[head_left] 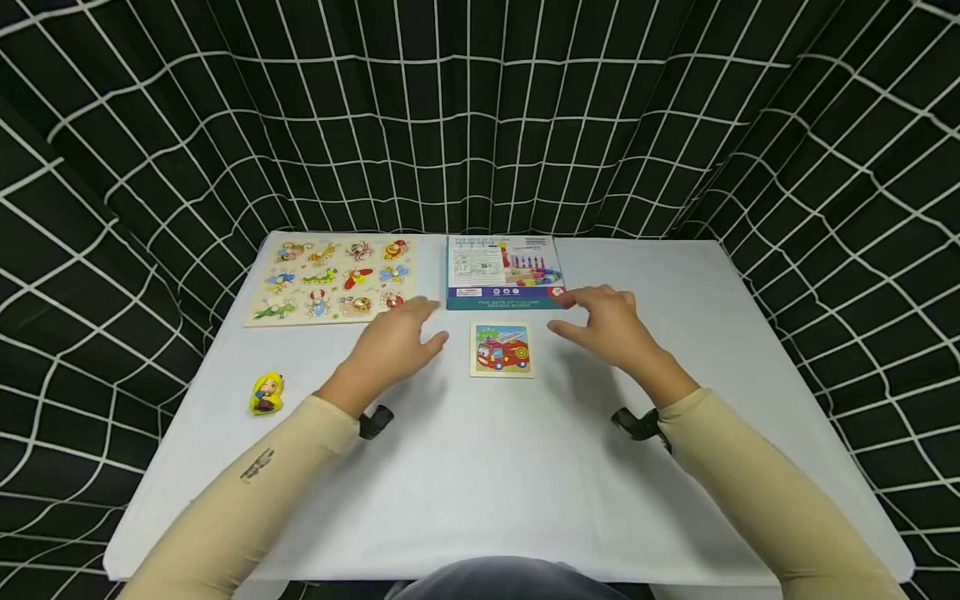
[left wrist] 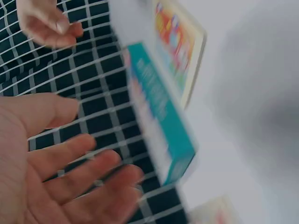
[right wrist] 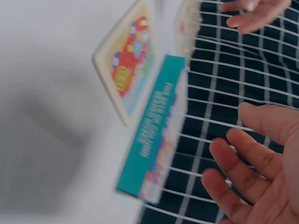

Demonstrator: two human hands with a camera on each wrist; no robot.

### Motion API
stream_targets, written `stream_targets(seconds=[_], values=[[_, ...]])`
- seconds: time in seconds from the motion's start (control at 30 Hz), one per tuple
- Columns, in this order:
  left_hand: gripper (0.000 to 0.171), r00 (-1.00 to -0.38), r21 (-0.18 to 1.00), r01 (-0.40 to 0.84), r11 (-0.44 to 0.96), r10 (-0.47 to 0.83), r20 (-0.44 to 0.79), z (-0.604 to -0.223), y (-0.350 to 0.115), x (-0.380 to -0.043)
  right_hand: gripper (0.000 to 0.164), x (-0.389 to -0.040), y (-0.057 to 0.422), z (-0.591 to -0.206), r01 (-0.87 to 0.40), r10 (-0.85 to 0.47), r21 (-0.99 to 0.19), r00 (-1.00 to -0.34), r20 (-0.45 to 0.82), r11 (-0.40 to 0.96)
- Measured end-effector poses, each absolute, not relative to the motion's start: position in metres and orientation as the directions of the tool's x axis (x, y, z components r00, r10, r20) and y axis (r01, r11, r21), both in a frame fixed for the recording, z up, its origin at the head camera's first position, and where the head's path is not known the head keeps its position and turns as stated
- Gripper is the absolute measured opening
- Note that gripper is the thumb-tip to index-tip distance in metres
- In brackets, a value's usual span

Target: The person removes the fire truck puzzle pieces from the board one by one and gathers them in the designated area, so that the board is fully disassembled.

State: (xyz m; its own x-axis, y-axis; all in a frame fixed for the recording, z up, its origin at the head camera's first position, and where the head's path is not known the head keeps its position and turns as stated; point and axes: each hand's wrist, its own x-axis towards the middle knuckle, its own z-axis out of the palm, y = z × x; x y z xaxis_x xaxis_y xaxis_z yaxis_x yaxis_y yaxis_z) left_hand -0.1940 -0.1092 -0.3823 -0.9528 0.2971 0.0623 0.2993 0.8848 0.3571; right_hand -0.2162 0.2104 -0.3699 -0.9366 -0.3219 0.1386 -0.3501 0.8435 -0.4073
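Both hands hover over the table with nothing in them, fingers spread loosely. My left hand (head_left: 397,343) is between the insect puzzle board (head_left: 298,279) and a small square fire-engine puzzle (head_left: 502,350). On the other side of that puzzle, my right hand (head_left: 606,325) has its fingertips near the lower right corner of a flat teal box (head_left: 504,273) with printed toy pictures. In the left wrist view the teal box (left wrist: 161,109) lies beyond the left fingers. The right wrist view has the box (right wrist: 154,126) and the fire-engine puzzle (right wrist: 128,60) ahead of the right fingers.
A small yellow figurine (head_left: 266,393) stands at the left of the white table (head_left: 480,492). Black curtains with a white grid (head_left: 480,117) rise behind the table and along both sides. The person's lap shows at the front edge.
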Motion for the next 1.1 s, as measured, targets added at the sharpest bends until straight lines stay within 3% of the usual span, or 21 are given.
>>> stream_targets(seconds=[0.1, 0.17, 0.37, 0.63, 0.87, 1.1], values=[[0.043, -0.937, 0.421, 0.334, 0.843, 0.345, 0.053, -0.399, -0.085, -0.206, 0.032, -0.23, 0.198, -0.387, -0.318, -0.344, -0.458, -0.939, 0.027, 0.83], [0.037, -0.928, 0.441, 0.342, 0.83, 0.372, 0.02, -0.413, -0.069, -0.218, 0.026, -0.242, 0.192, -0.401, -0.288, -0.353, -0.467, -0.934, -0.055, 0.836], [0.041, -0.912, 0.429, 0.318, 0.846, 0.397, -0.105, -0.45, -0.032, -0.242, 0.023, -0.27, 0.18, -0.438, -0.233, -0.347, -0.446, -0.918, -0.193, 0.864], [0.055, -0.924, 0.345, 0.323, 0.881, 0.372, -0.084, -0.473, -0.017, -0.26, 0.026, -0.287, 0.176, -0.451, -0.276, -0.352, -0.341, -0.917, -0.187, 0.899], [0.05, -0.936, 0.359, 0.291, 0.887, 0.342, -0.085, -0.478, -0.014, -0.265, 0.026, -0.291, 0.174, -0.454, -0.327, -0.379, -0.291, -0.914, -0.145, 0.899], [0.046, -0.938, 0.387, 0.266, 0.883, 0.33, -0.108, -0.473, -0.013, -0.264, 0.026, -0.296, 0.175, -0.454, -0.336, -0.407, -0.332, -0.897, -0.172, 0.881]])
